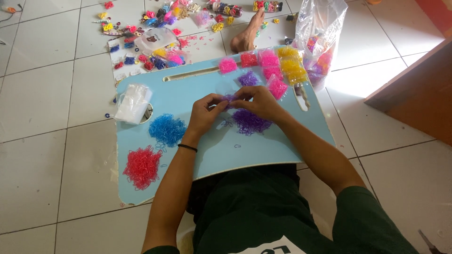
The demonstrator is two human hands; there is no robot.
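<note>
A light blue lap tray [278, 141] lies across my legs. My left hand [203, 113] and my right hand [256, 101] meet over its middle, both pinching a small clump of purple rubber bands [229, 99]. Just below the hands lies a loose pile of purple bands [249, 122]. A blue pile [167, 129] and a red pile [142, 167] sit on the tray's left part. A black band circles my left wrist.
Small filled bags in pink, red, purple and yellow [278, 66] line the tray's far edge. A stack of empty clear bags [133, 102] lies at its left. A large clear plastic bag [318, 37], a bare foot [247, 35], scattered colourful packets [155, 33] and a wooden furniture edge [419, 94] surround it.
</note>
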